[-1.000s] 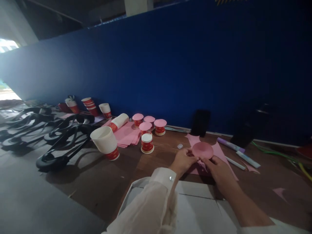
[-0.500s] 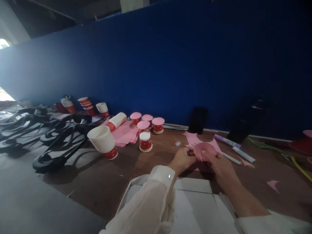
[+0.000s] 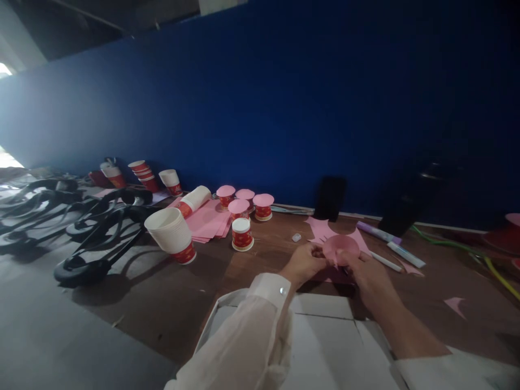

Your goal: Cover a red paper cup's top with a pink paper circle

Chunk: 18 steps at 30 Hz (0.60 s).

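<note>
A round pink paper disc [image 3: 341, 245] is held between both my hands above the table. My left hand [image 3: 304, 264] pinches its left edge with bent fingers. My right hand [image 3: 366, 271] grips the near right edge, thumb lying on the paper. Under and behind the disc lies a pink paper offcut [image 3: 319, 227] with curved cut edges. To the left, a short red cup piece with a white top [image 3: 242, 233] stands alone. Behind it are several red cup pieces topped with pink discs [image 3: 264, 201]. What lies beneath my fingers is hidden.
A stack of white and red paper cups [image 3: 173, 235] stands left, near pink sheets [image 3: 209, 219] and black ring-shaped parts [image 3: 85, 268]. At right lie a purple tube [image 3: 378, 233], a white tube [image 3: 406, 254] and a green cable [image 3: 442, 244]. A white box [image 3: 325, 341] is in front.
</note>
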Each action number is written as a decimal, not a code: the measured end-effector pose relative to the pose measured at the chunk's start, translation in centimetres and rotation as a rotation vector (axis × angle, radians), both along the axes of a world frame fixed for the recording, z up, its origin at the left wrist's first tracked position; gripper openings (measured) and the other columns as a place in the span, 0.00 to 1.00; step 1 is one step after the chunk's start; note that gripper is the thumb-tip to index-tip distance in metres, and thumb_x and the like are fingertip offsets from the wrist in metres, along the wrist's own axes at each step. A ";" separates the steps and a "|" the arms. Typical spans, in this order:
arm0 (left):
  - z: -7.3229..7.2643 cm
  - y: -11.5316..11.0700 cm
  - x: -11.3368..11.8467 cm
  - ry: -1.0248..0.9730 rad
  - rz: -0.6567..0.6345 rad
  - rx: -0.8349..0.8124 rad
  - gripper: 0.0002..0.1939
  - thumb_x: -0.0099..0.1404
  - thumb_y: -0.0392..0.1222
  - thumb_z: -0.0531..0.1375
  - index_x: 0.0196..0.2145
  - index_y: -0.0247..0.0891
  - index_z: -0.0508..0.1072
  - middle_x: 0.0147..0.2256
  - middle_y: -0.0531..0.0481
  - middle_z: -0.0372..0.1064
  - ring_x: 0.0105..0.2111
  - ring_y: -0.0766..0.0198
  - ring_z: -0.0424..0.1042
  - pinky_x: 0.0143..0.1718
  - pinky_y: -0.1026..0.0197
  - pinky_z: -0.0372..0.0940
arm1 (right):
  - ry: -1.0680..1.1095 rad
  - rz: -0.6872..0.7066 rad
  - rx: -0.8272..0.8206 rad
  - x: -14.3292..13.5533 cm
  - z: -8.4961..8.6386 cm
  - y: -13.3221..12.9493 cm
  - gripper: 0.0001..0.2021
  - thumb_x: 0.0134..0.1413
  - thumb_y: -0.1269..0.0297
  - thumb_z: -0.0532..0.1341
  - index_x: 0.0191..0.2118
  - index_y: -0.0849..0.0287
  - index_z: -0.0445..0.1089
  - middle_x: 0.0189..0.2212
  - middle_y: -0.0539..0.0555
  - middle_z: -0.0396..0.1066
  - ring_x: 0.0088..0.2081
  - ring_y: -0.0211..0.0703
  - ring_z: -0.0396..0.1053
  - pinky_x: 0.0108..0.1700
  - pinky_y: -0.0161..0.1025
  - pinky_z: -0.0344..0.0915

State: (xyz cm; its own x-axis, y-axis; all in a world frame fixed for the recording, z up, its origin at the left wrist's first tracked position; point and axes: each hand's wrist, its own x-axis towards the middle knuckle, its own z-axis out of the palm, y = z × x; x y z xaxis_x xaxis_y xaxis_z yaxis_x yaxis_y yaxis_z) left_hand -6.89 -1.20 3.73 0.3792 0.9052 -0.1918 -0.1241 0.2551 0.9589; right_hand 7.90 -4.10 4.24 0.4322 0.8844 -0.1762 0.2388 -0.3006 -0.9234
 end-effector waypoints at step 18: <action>0.2 -0.2 -0.1 0.018 -0.019 -0.055 0.19 0.50 0.33 0.73 0.39 0.34 0.75 0.29 0.54 0.72 0.26 0.70 0.68 0.32 0.66 0.64 | -0.081 -0.015 -0.007 -0.6 1.1 -0.2 0.15 0.43 0.51 0.64 0.32 0.57 0.76 0.23 0.55 0.75 0.26 0.47 0.72 0.27 0.39 0.65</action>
State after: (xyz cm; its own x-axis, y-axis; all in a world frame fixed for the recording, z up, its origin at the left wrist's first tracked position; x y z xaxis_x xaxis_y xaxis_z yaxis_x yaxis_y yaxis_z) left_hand -6.97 -1.39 3.97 0.3923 0.8859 -0.2477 -0.1020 0.3095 0.9454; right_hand 7.32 -4.33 5.31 0.4582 0.8768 -0.1460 0.3081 -0.3108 -0.8991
